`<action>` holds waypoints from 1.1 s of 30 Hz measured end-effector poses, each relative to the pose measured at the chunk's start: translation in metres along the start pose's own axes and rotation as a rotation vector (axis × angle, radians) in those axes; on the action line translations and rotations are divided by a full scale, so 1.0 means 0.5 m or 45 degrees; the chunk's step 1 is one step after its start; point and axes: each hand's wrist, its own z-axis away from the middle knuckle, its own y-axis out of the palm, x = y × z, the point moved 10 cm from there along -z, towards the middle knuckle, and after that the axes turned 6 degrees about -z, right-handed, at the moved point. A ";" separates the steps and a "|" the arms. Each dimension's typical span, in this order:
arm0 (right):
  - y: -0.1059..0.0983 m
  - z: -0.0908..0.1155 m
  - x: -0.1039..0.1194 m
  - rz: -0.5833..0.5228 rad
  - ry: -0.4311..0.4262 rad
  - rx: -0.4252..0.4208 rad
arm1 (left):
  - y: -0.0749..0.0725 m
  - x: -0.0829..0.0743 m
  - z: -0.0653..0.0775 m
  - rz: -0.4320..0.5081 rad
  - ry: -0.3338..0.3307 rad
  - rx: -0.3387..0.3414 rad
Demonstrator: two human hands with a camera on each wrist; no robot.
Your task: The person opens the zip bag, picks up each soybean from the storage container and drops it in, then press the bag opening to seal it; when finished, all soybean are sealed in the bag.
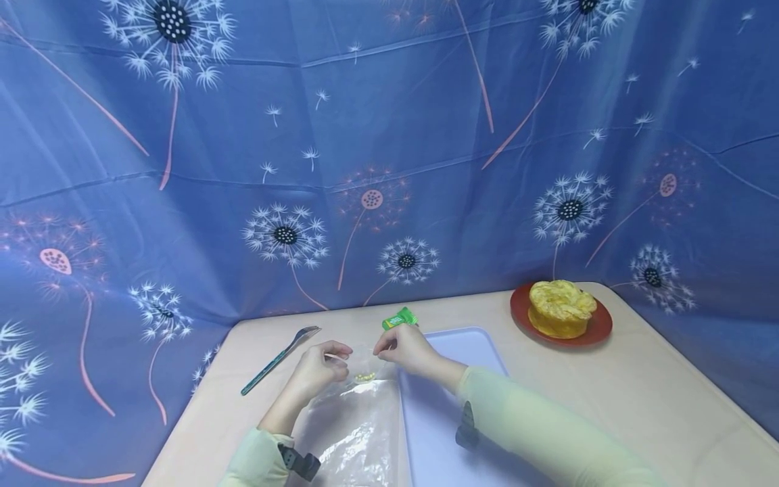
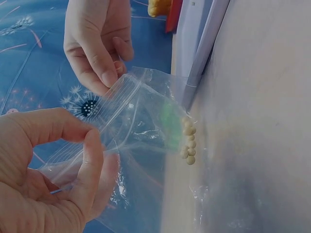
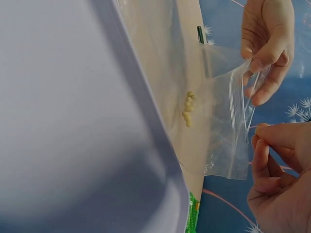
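Note:
A small clear zip-lock bag (image 3: 221, 116) hangs between my two hands, its zip edge uppermost. Several round, pale yellow beads or beans (image 2: 188, 141) lie in a line at its bottom. My left hand (image 1: 319, 372) pinches one side of the bag's top edge between thumb and fingers. At the opposite side of that edge, my right hand (image 1: 409, 350) has thumb and forefinger pinched together on the plastic. Below the bag, a larger sheet or bag of clear plastic (image 1: 349, 436) lies on the table, next to a pale lilac tray (image 1: 426, 419).
Left of the hands lies a fork (image 1: 274, 365) with a teal handle. A green packet (image 1: 399, 318) sits just behind my right hand. A red-brown plate (image 1: 599, 328) bearing a yellow bread or cake (image 1: 560, 310) stands at the back right. A blue dandelion-print curtain (image 1: 389, 135) hangs behind the table.

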 end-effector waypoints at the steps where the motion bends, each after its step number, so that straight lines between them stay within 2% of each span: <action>1: 0.001 -0.001 -0.001 0.004 0.000 0.002 | 0.000 -0.001 0.000 0.000 0.002 0.001; 6: 0.000 -0.001 -0.002 0.007 -0.008 -0.007 | 0.001 -0.003 0.000 0.010 0.006 0.001; 9: -0.014 0.001 -0.003 0.013 -0.003 -0.040 | 0.001 -0.006 0.001 0.014 0.013 0.003; 13: -0.057 0.006 -0.007 0.010 0.024 -0.094 | 0.000 -0.007 0.002 0.022 0.012 0.000; 18: -0.131 0.026 -0.025 0.002 0.044 -0.154 | -0.003 -0.005 0.007 0.023 0.001 -0.011; 25: -0.218 0.080 -0.093 0.075 0.056 -0.207 | 0.002 -0.002 0.006 0.011 0.004 -0.009; 30: -0.237 0.133 -0.151 0.128 0.106 -0.187 | 0.002 -0.007 0.006 0.023 0.033 -0.004; 33: -0.238 0.162 -0.176 0.106 0.172 -0.166 | 0.003 -0.010 0.007 0.027 0.035 -0.003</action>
